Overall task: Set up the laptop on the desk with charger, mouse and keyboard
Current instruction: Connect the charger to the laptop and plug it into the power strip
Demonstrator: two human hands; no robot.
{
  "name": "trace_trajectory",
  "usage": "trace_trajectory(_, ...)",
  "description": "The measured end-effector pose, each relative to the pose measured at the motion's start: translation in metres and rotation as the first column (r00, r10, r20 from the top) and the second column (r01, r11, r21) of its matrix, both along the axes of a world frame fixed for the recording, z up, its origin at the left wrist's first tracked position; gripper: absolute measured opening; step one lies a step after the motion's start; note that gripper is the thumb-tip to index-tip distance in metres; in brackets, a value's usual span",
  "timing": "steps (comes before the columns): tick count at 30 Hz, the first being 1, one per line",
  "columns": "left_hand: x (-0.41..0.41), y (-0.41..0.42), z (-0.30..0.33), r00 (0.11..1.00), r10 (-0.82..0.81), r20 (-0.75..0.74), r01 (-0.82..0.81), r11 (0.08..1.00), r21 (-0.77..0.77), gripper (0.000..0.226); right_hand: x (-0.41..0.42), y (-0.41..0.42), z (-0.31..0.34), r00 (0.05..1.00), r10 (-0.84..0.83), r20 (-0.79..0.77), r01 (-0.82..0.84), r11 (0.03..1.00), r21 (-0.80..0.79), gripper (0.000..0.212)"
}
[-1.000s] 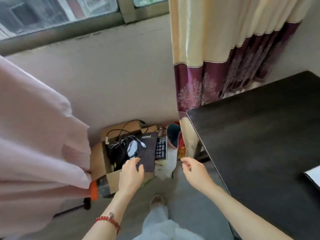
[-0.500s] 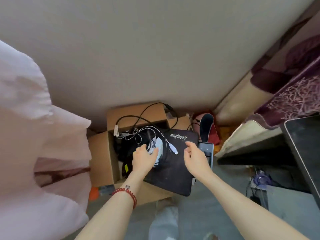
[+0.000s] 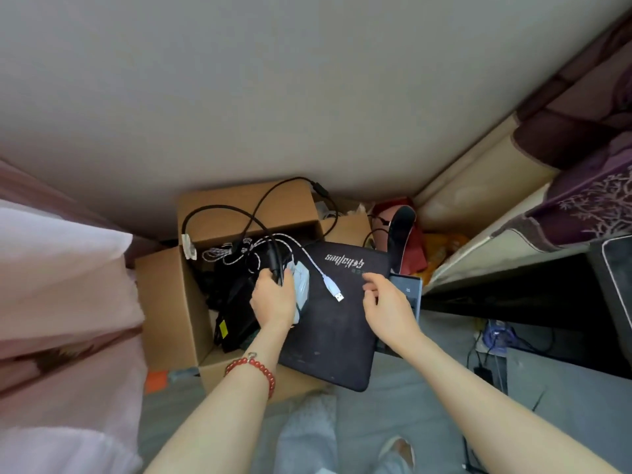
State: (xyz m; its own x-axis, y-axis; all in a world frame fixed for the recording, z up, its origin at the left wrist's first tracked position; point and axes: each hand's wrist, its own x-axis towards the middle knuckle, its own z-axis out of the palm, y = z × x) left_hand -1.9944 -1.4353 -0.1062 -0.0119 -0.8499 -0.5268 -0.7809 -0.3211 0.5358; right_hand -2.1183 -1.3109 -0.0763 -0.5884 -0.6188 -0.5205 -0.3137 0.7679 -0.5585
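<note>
At centre of head view: open cardboard box (image 3: 164, 302) on floor against wall, full of tangled cables. Left hand (image 3: 273, 299) at box's 3 o'clock edge, fingers curled round black cable (image 3: 273, 258), over white mouse (image 3: 301, 285). White USB plug (image 3: 333, 289) loose on black mouse pad (image 3: 335, 330), pad tilted across box's right rim. Right hand (image 3: 390, 309) at pad's 3 o'clock edge, fingers loosely bent, fingertips touching pad, gripping nothing. Keyboard (image 3: 408, 289) partly hidden beneath. Red bead bracelet (image 3: 254, 366) on left wrist. Desk edge (image 3: 615, 278) at 3 o'clock. Laptop, charger not identifiable.

The black mouse pad (image 3: 337, 323) bears white lettering, upside down, unreadable.
</note>
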Motion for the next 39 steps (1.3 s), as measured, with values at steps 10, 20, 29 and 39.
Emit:
trace_trajectory(10,0.064,-0.019,0.054,0.992,-0.073,-0.106,0.068,0.996,-0.051,0.024,0.018,-0.022,0.034,0.995,0.091,-0.048,-0.097,0.983,-0.154,0.046)
trace_trajectory(20,0.077,-0.010,0.203,0.902,-0.389,-0.185,0.297,0.872,-0.389,0.014,0.011,-0.058,0.160,0.846,0.492,-0.208,-0.534,0.779,-0.329,0.096)
trace_trajectory(29,0.008,0.024,0.385,0.619,-0.721,-0.312,0.383,0.624,-0.681,0.012,-0.037,-0.019,0.332,0.913,0.354,-0.203,-0.402,0.696,-0.595,0.071)
trace_trajectory(39,-0.100,0.141,0.517,0.324,-0.928,-0.181,0.231,0.264,-0.937,0.009,-0.091,0.147,0.476,0.931,-0.227,-0.286,-0.107,0.580,-0.807,0.094)
